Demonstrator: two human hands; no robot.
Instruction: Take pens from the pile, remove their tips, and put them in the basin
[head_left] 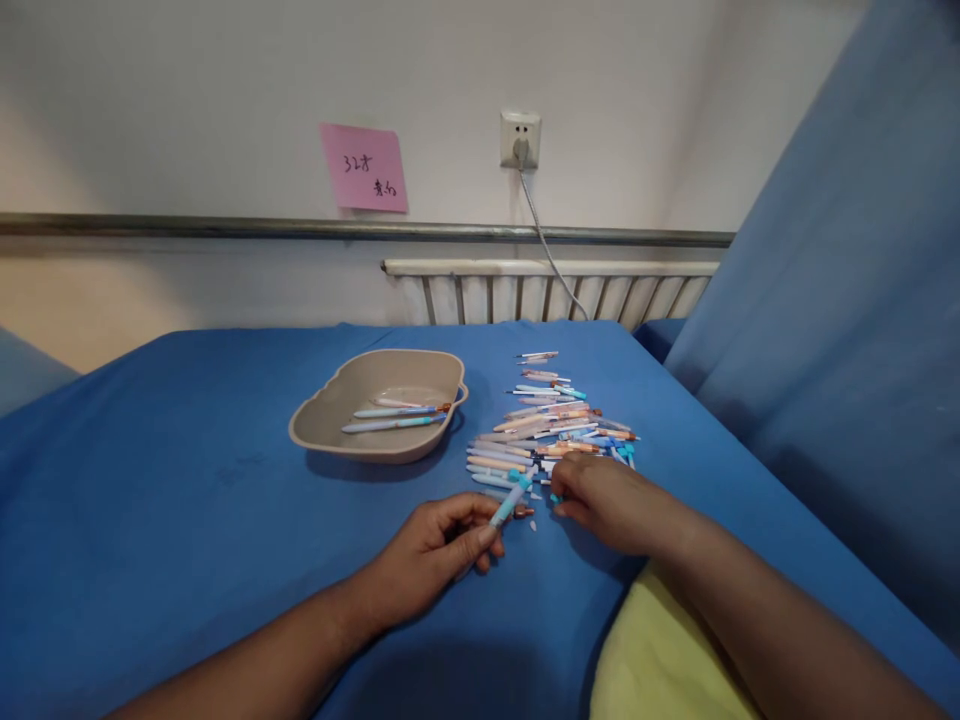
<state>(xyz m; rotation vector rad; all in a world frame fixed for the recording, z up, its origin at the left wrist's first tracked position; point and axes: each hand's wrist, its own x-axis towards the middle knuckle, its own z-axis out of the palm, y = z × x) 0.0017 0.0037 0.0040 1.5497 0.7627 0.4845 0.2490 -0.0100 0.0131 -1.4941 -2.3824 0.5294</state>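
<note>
My left hand (448,545) pinches a light-blue pen barrel (512,500) with a turquoise part near its top, tilted up to the right. Just right of it, my right hand (600,498) reaches down at the near edge of a pile of pens and pen parts (555,425) on the blue cloth. Its fingers are closed, and a bit of turquoise shows beneath them; what they hold is mostly hidden. Small loose pieces (533,525) lie between the hands. Left of the pile stands a beige basin (352,385) with several pens (397,424) lying in it.
A blue cloth (187,500) covers the bed or table. Yellow fabric (660,650) lies under my right forearm. Behind are a white rail (555,268), a wall socket (520,140) with a plugged cord, and a pink note (364,168). A blue curtain (847,250) hangs at right.
</note>
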